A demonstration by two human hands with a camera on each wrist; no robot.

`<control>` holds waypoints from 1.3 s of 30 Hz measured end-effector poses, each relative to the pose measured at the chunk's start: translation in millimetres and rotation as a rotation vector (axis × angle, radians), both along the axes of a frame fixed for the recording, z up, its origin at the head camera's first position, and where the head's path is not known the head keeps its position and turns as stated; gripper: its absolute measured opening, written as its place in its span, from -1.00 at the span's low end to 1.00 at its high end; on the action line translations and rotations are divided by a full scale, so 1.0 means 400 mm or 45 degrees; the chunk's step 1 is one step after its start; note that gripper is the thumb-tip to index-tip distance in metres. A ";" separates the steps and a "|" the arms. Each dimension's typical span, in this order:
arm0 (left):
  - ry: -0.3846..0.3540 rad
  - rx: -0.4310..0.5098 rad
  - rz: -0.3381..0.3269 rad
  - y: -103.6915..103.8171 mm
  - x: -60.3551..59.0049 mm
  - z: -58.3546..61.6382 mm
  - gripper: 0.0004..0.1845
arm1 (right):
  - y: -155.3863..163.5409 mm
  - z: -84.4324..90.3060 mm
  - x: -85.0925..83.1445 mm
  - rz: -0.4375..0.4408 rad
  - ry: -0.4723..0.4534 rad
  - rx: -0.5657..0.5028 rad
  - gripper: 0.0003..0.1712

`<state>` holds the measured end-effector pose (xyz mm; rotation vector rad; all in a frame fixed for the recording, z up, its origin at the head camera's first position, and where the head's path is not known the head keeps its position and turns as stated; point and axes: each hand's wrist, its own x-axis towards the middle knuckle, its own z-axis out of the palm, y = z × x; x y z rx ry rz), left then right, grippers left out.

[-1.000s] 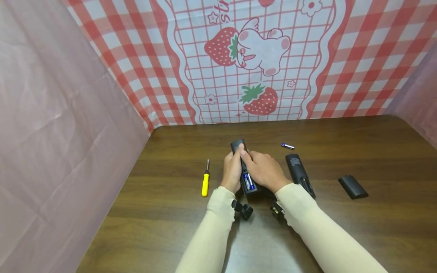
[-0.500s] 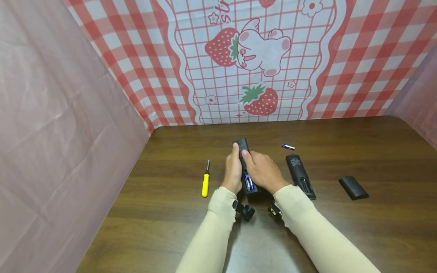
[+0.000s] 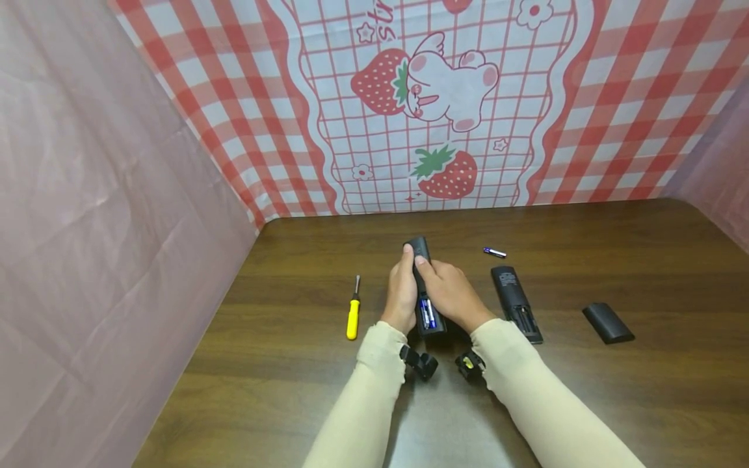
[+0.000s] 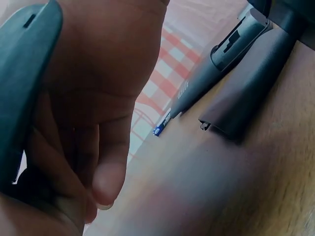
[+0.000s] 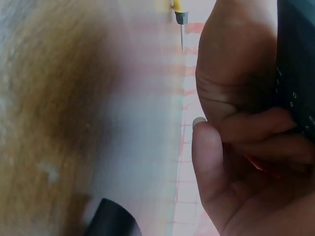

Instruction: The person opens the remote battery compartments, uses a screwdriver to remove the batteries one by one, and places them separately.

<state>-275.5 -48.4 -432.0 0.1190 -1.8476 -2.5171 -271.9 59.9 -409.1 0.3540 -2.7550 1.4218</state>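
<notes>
Both hands grip a black remote control (image 3: 432,330), back side up, over the middle of the table. Its battery compartment is uncovered at the near end, where blue and silver batteries (image 3: 428,313) lie. My left hand (image 3: 401,296) holds the left side, thumb on the back near the far end. From the other side my right hand (image 3: 455,294) wraps the casing, its thumb also on the back. In the left wrist view the remote's edge (image 4: 22,83) shows at the left; the right wrist view shows its buttoned face (image 5: 298,64) partly hidden by fingers.
A yellow screwdriver (image 3: 353,317) lies left of the hands. To the right are a second black remote (image 3: 510,289) with an uncovered battery compartment, a loose battery (image 3: 494,252) behind it, and a black cover (image 3: 608,323) farther right. A checked cloth (image 3: 263,130) hangs behind the table.
The held remote has shifted slightly right and turned a little more upright in the head view. The left thumb has moved toward its left edge. Both hands keep their grip.
</notes>
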 end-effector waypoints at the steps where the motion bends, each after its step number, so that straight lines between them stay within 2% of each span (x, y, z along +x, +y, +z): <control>1: 0.003 -0.008 0.002 0.001 0.000 0.000 -0.34 | 0.000 0.000 0.001 -0.003 -0.011 -0.014 -0.34; 10: 0.006 -0.044 -0.017 0.002 0.006 -0.009 -0.40 | 0.002 -0.011 0.005 -0.017 -0.094 -0.097 -0.34; 17: 0.020 -0.048 -0.028 0.006 0.006 -0.007 -0.39 | 0.005 -0.009 0.002 -0.018 -0.073 -0.089 -0.36; 25: 0.040 -0.046 -0.027 0.014 0.002 -0.002 -0.42 | 0.016 -0.004 -0.004 -0.022 -0.123 -0.197 -0.36; 31: 0.021 -0.028 -0.040 0.015 0.004 0.004 -0.41 | 0.018 -0.002 -0.008 -0.038 -0.099 -0.199 -0.35; 35: 0.019 -0.038 -0.043 0.016 0.008 0.004 -0.40 | 0.020 -0.002 -0.011 -0.081 -0.090 -0.218 -0.36; 39: 0.061 -0.071 -0.049 0.017 0.009 0.004 -0.38 | 0.025 0.002 -0.015 -0.144 -0.103 -0.291 -0.34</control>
